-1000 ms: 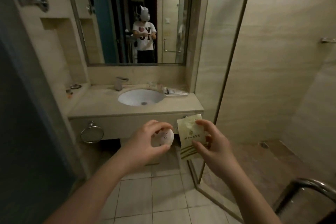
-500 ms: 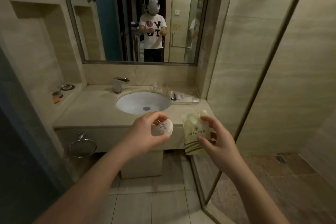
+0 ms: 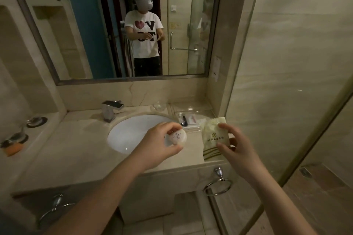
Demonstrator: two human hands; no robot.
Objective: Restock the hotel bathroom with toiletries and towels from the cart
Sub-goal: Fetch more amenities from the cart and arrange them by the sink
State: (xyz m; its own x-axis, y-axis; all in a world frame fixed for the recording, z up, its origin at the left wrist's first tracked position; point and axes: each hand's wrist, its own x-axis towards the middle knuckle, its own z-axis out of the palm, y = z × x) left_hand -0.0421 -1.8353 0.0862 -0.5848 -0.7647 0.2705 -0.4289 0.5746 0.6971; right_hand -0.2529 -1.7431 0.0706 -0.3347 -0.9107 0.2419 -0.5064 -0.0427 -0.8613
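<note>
Head view: left hand [image 3: 160, 145], fingers and thumb clamped round small round white soap disc [image 3: 176, 138], over 3 o'clock rim of white oval sink basin [image 3: 129, 135]. Right hand [image 3: 236, 146] pinches pale cream sachet with green stripes [image 3: 214, 137] over right front corner of beige marble counter [image 3: 76, 150]. Chrome towel ring [image 3: 217, 185] below counter edge, 5 o'clock. Clear plastic amenity tray [image 3: 189, 120] at 2 o'clock of basin, chrome faucet [image 3: 111, 109] at 11. Counter runs wide toward 9 o'clock. Framed wall mirror [image 3: 114, 25] behind. Glass shower partition [image 3: 286, 101] walls off 3 o'clock side.
</note>
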